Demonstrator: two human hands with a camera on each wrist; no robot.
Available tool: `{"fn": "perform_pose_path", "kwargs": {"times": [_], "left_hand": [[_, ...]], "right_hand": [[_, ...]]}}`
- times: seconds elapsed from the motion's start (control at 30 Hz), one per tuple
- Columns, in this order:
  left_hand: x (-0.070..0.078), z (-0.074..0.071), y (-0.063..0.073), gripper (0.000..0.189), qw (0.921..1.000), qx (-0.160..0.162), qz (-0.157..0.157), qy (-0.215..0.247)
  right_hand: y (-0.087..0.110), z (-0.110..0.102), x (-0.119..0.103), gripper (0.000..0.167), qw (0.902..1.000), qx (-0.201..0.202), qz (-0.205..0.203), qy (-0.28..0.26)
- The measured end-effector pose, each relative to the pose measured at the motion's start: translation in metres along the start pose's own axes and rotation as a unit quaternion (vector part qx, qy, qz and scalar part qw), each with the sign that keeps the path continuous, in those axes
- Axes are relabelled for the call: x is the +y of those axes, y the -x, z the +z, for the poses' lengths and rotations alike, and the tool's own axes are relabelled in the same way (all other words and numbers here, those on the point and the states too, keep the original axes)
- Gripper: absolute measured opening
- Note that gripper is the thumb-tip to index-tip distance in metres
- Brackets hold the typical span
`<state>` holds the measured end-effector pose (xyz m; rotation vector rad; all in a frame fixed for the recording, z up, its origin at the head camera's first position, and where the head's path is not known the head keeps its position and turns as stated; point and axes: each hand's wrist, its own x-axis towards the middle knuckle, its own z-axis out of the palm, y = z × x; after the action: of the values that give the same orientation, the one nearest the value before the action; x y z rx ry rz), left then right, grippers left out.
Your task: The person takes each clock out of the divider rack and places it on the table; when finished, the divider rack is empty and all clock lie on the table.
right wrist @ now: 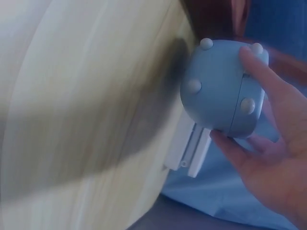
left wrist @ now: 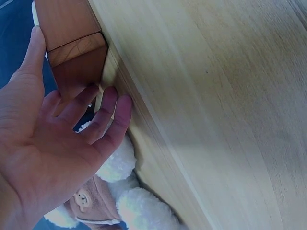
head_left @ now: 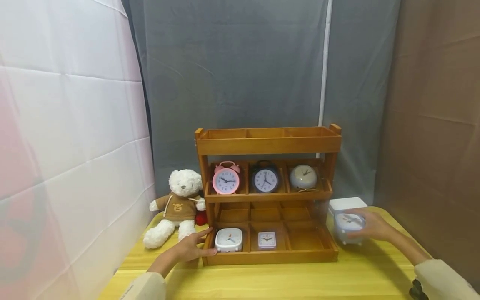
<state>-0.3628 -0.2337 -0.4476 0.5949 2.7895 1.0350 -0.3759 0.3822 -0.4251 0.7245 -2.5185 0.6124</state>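
Note:
At the right of the rack, my right hand [head_left: 373, 226] grips a light blue alarm clock [head_left: 343, 233]. In the right wrist view, the clock [right wrist: 216, 86] shows its rounded underside with several white knob feet, held off the table between thumb and fingers. My left hand [head_left: 186, 247] touches the lower left corner of the brown wooden rack [head_left: 270, 146], thumb spread from the loosely bent fingers. On the rack's bottom front tier sit a white clock [head_left: 229, 239] at left and a small lilac square clock [head_left: 267, 240] in the middle compartment.
The tier above holds a pink twin-bell clock [head_left: 226, 181], a black clock [head_left: 265, 179] and a pale round clock [head_left: 303, 177]. A white teddy bear [head_left: 179, 206] sits left of the rack. Behind the blue clock stands a white box-like thing [head_left: 348, 203]. Curtains surround the yellow table [head_left: 262, 280].

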Motion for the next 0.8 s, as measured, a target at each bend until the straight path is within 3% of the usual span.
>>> {"fn": "perform_pose_path", "kwargs": {"times": [0.27,0.57,0.8], "left_hand": [[-0.002,0.001,-0.002,0.092,1.0,0.0,0.002,-0.008],[0.001,0.0,0.0,0.092,0.9999,0.004,-0.003,-0.014],[0.002,-0.001,0.002,0.091,1.0,-0.002,0.003,0.0]], "right_hand": [[-0.005,0.017,0.01,0.075,0.9998,0.001,-0.019,0.001],[-0.014,0.025,0.015,0.077,0.9964,-0.044,0.052,-0.052],[-0.021,0.027,0.017,0.08,0.9895,-0.063,0.082,-0.101]]}}
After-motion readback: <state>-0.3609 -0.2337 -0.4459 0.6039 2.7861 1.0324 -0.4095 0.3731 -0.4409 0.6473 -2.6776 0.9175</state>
